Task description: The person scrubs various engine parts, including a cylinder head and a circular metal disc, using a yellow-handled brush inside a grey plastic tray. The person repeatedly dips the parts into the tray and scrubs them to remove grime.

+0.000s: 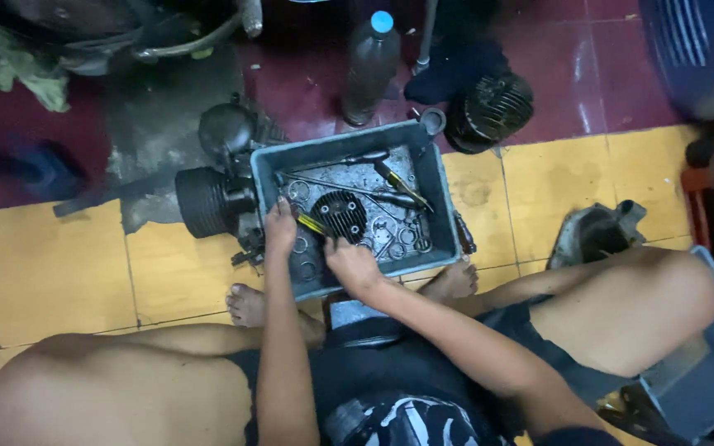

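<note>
Both my hands are in the grey tray [435,192] on the floor. My left hand [280,227] is closed around a yellow-handled tool [311,223]; my right hand [351,264] rests at the black finned cylinder head [340,213], fingers curled (can't tell if it's actually gripping). Step, I'd say: working the head clean amid the loose rings and screwdrivers [402,187]. Next move needs the head held steady so the tool doesn't slip.

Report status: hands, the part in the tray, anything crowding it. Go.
Left hand and right hand both in grey tray, at black finned part. Screwdrivers and rings lie close around it.
</note>
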